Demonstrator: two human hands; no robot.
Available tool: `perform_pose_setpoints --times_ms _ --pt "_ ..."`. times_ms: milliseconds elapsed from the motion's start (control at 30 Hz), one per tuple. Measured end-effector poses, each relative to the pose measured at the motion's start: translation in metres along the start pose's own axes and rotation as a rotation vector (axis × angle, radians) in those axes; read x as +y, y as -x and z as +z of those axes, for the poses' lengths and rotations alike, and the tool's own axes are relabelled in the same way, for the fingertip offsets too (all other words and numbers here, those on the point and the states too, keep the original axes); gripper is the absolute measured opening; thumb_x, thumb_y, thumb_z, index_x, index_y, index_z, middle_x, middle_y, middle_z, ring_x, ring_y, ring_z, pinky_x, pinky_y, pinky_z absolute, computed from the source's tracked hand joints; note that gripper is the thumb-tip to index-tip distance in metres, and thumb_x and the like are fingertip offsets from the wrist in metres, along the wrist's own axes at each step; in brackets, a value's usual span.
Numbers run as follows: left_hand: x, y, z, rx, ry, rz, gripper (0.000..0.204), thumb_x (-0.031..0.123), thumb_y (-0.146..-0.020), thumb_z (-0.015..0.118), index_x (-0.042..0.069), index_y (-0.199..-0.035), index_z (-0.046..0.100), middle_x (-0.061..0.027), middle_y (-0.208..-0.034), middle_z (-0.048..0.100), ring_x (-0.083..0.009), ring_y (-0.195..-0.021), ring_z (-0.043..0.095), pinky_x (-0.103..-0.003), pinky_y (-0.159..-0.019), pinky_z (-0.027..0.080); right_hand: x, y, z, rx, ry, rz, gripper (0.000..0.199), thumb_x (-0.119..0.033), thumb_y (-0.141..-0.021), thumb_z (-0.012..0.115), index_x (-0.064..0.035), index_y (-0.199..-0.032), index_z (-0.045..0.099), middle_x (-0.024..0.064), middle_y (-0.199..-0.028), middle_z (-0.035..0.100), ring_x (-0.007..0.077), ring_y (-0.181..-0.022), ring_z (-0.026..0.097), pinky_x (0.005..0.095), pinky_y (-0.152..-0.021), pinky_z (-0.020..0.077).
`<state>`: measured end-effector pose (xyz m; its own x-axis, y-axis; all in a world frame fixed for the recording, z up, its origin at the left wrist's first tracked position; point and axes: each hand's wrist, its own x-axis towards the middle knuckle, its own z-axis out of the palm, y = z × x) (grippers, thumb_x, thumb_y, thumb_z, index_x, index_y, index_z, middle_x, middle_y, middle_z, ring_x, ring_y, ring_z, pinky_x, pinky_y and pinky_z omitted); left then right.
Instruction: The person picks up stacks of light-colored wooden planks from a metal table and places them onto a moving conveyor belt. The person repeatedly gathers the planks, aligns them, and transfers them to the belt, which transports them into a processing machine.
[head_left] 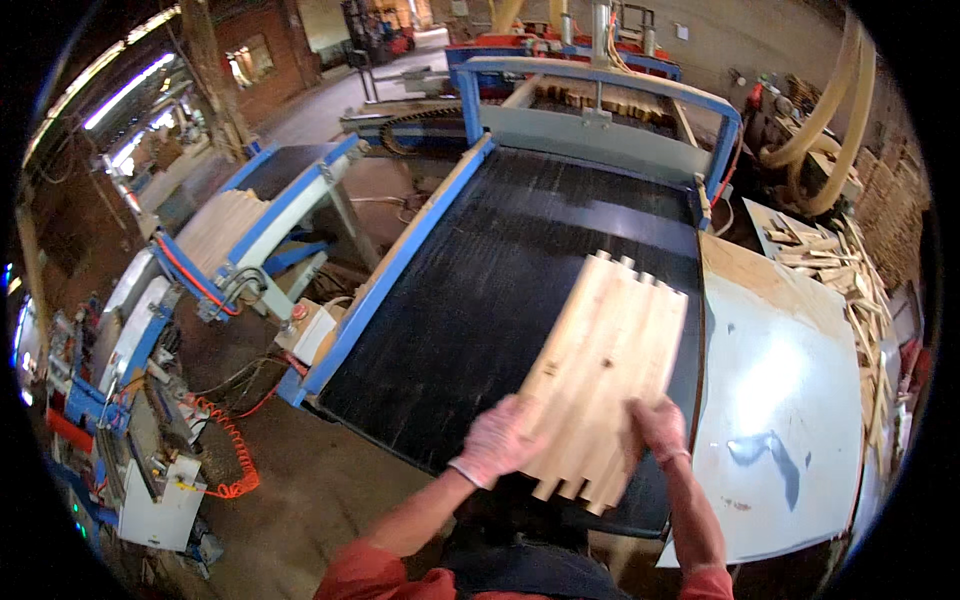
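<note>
Place: a woodworking workshop
Machine: black conveyor belt [450,270], blue steel frame [650,82] arching over its far edge
Stock: pale wooden strips [610,370] side by side above the belt's near right part
Scrap: offcuts [868,310] heaped along the right edge of a metal-sheeted worktop [740,480]
Hoses: orange coiled hose [245,455] left of the belt's near left corner; thick beige ducts [838,95] beyond its far right corner

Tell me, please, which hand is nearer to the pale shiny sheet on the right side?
Right. The right hand holds the wooden strips by their right edge, beside the sheet; the left hand is farther, at their left edge.
</note>
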<state>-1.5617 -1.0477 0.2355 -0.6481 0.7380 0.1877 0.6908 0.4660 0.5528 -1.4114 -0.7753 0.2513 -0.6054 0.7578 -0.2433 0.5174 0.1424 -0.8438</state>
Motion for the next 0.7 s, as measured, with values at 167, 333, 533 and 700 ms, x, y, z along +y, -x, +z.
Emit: perform_pose_setpoints --times_ms 167,333,533,700 --pt "-0.110 0.003 -0.081 0.043 -0.361 -0.179 0.067 0.050 -0.078 0.079 0.005 -0.125 0.063 -0.0213 -0.137 0.055 -0.0400 -0.128 0.054 -0.056 -0.109 0.043 -0.070 -0.014 0.145 -0.130 0.111 -0.053 0.050 -0.045 -0.086 0.075 -0.0010 -0.111 0.074 0.0148 -0.087 0.079 0.0253 -0.084 0.078 0.0392 -0.079 0.0594" --pt "-0.197 -0.009 -0.112 0.033 -0.416 -0.251 0.088 0.052 -0.084 0.071 -0.003 -0.149 0.047 -0.0255 -0.156 0.043 -0.0446 -0.149 0.034 -0.056 -0.128 0.015 -0.155 -0.021 0.262 -0.316 0.215 -0.120 0.053 -0.052 -0.085 0.073 -0.0011 -0.100 0.079 0.0173 -0.087 0.078 0.0282 -0.085 0.078 0.0422 -0.081 0.0602" --pt "-0.263 -0.020 -0.108 0.312 -0.504 -0.069 0.074 0.047 -0.096 0.064 -0.001 -0.149 0.047 -0.0267 -0.157 0.044 -0.0445 -0.149 0.036 -0.059 -0.127 0.021 -0.180 -0.054 0.323 -0.410 0.193 -0.066 0.053 -0.055 -0.087 0.073 -0.0039 -0.098 0.082 0.0102 -0.087 0.080 0.0202 -0.079 0.078 0.0372 -0.078 0.0624" --pt "-0.244 -0.040 -0.117 0.403 -0.275 0.025 0.054 0.027 -0.099 0.066 -0.003 -0.143 0.056 -0.0237 -0.141 0.061 -0.0376 -0.132 0.056 -0.047 -0.114 0.043 -0.119 -0.038 0.325 -0.605 -0.115 -0.454 0.042 -0.039 -0.094 0.069 -0.0043 -0.118 0.070 0.0167 -0.109 0.075 0.0311 -0.097 0.071 0.0444 -0.086 0.0563"
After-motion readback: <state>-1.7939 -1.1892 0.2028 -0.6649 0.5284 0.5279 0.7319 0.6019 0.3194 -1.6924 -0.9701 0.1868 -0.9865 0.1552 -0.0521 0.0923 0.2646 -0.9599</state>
